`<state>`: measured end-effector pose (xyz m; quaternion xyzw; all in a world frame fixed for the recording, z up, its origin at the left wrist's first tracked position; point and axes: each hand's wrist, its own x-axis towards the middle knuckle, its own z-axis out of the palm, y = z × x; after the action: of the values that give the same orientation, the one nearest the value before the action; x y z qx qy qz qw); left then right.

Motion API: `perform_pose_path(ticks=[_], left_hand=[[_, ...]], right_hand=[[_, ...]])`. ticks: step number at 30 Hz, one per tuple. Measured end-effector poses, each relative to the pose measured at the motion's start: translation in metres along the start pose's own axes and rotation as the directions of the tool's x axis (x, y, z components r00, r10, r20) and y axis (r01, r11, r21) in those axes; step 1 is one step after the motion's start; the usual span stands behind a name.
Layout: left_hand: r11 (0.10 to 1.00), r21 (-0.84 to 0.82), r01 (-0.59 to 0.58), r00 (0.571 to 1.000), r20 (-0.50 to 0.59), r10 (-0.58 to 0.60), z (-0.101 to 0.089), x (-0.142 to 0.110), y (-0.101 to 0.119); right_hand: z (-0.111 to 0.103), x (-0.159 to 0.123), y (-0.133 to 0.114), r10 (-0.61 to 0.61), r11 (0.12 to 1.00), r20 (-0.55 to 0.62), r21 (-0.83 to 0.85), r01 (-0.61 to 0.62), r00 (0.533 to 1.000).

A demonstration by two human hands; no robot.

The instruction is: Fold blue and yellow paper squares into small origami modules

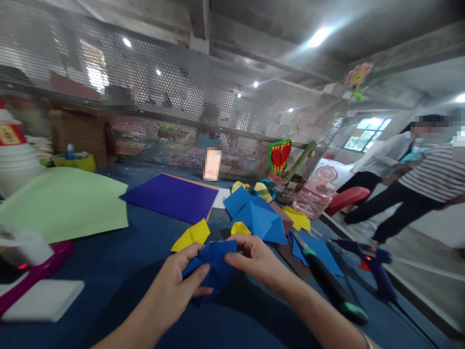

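Between my two hands is a dark blue piece of folded paper (218,259), raised over the blue table. My left hand (183,276) pinches its left side, thumb in front. On its right edge, my right hand (252,257) grips with thumb and fingers. Just beyond lie a yellow folded paper (192,235) and a smaller yellow piece (240,228). Lighter blue folded papers (259,218) are piled past my right hand. Near my right forearm rests a black-and-green handled tool (330,281).
A glue gun (378,266) with a lit red light lies at the right edge. Purple sheets (174,196) and a light green sheet (72,203) cover the back left. A white box-like object (43,300) sits at left. Two people stand at right, beyond a pink clear jug (314,196).
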<state>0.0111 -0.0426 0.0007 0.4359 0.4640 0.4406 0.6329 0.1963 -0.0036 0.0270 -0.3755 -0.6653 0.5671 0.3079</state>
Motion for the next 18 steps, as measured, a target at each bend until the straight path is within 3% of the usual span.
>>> perform_pose_path(ticks=[4,7,12,18], left_hand=[[1.0,-0.006,0.03,0.995,0.096,-0.029,0.007,-0.003,-0.007],[0.999,-0.037,0.02,0.994,0.112,-0.015,0.009,-0.003,-0.012],[0.995,-0.092,0.049,0.996,0.078,-0.041,0.007,-0.003,-0.005],[0.993,-0.11,0.03,0.999,0.02,-0.028,0.007,-0.003,-0.003]], right_hand=[[-0.01,-0.002,-0.005,0.067,0.991,0.149,-0.121,-0.05,0.987],[-0.014,-0.003,-0.008,0.105,0.981,0.175,-0.179,-0.073,0.979],[-0.01,-0.003,-0.006,0.113,0.993,0.149,-0.038,-0.108,0.982],[-0.005,-0.002,-0.006,0.029,0.999,0.155,0.012,-0.031,0.987]])
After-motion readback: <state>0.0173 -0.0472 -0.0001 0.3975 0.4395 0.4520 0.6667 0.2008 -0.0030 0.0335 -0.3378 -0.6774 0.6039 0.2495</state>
